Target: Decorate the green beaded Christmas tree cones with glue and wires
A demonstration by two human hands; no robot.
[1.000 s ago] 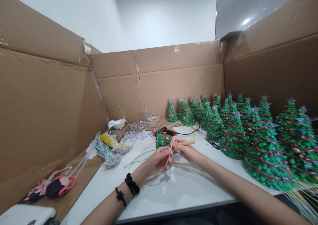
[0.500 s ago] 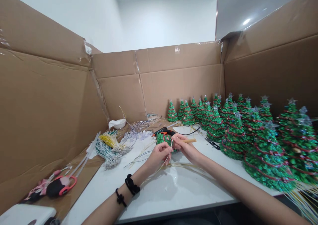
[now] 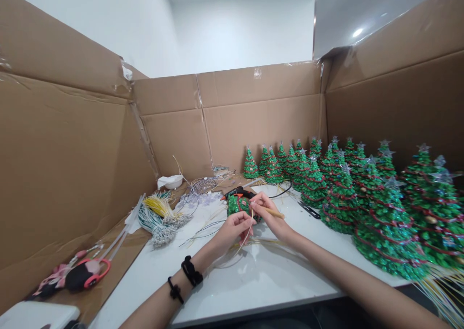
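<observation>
My left hand [image 3: 236, 228] is closed, its thumb and forefinger pinching a thin pale wire [image 3: 242, 246] that trails down toward the table. Close beside it, my right hand [image 3: 270, 216] grips a tan wooden-handled tool [image 3: 276, 213]; its working end lies by the left fingertips and is too small to make out. Just behind both hands a small green Christmas tree [image 3: 236, 203] lies on its side, partly hidden by the fingers. A black and orange glue gun [image 3: 240, 191] rests right behind that tree.
Rows of finished green trees [image 3: 342, 188] with clear stars fill the right side. Black snips [image 3: 309, 210] lie near them. Bundles of wired lights [image 3: 163, 217], a white scoop-like dish [image 3: 170, 181], glue sticks [image 3: 125, 227] and a pink-black doll charm [image 3: 78, 275] are at left. Cardboard walls [image 3: 261, 121] enclose the table.
Both hands stay close together over the tree. My right hand and the wooden-handled tool have shifted slightly down and left, and its fingers have moved a little.
</observation>
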